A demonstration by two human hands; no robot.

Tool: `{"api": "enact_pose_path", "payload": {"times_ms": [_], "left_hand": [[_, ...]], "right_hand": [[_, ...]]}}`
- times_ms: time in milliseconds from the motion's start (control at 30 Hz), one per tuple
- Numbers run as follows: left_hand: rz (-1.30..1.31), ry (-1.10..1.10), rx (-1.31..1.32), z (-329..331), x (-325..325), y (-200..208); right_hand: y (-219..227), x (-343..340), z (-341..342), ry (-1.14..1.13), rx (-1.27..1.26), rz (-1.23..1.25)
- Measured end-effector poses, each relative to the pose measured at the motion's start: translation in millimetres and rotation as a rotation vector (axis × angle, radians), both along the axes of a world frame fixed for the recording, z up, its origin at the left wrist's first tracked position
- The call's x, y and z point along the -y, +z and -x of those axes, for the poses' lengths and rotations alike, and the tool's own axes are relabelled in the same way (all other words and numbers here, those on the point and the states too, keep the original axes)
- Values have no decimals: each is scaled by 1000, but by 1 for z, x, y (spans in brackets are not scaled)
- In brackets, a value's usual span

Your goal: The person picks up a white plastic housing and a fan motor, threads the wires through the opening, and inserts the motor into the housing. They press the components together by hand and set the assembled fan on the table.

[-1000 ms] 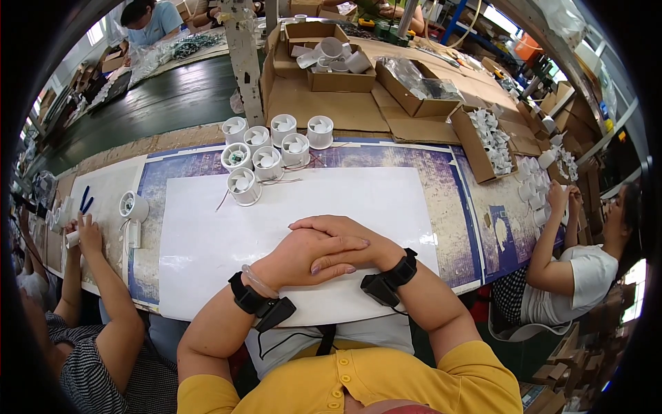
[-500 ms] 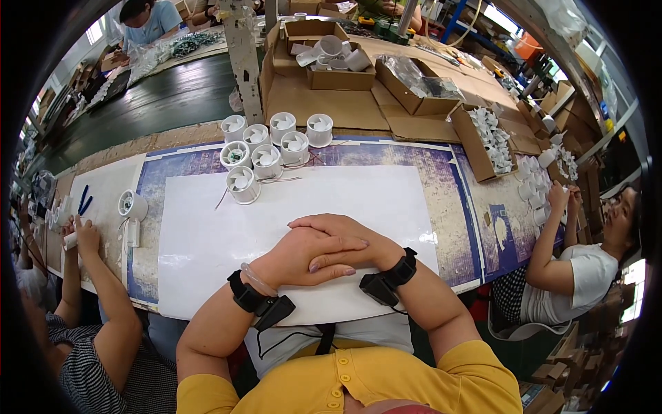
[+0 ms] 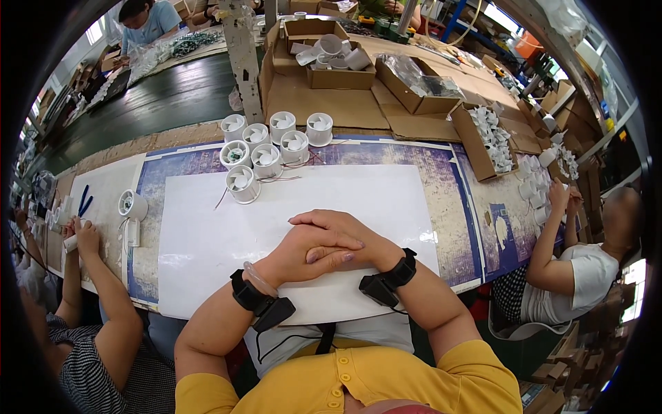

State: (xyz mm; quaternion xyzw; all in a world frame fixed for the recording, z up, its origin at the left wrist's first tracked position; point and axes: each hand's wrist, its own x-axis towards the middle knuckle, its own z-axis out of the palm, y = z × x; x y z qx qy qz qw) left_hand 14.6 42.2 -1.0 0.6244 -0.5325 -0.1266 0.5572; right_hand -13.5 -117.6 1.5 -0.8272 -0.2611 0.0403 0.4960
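Note:
My left hand [image 3: 296, 254] and my right hand [image 3: 358, 238] are folded together over the near part of a white sheet [image 3: 200, 228]. Their fingers are closed against each other and overlap, partly hidden, with no object seen in them. Black bands with small black boxes sit on both wrists, and a clear bangle is on the left one. Beyond my hands, several white round fan units [image 3: 266, 160] stand in a cluster at the sheet's far left edge. Thin wires trail from some of them, and one shows a green circuit board inside.
One more fan unit [image 3: 132, 205] sits at left, near a co-worker's hands [image 3: 86, 238] and blue-handled pliers [image 3: 85, 200]. Cardboard boxes with white parts [image 3: 341, 77] stand at the back. Another box [image 3: 486, 145] is at right, near a second co-worker's hands.
My hands stay folded in nearly the same place. The fingers of my left hand have shifted and drawn in slightly against my right hand. The fan units have not moved.

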Motion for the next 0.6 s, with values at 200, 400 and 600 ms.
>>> {"api": "enact_pose_path", "payload": {"times_ms": [200,400,600], "left_hand": [[-51,-3,21,-2,-1,7],[-41,38,-47,0,-1,3],[36,137,-258,4,4,0]], "right_hand": [[-1,4,-1,-1,22,4],[2,1,0,-49,-121,-192],[-8,-6,1,-121,-326,-413]]}}
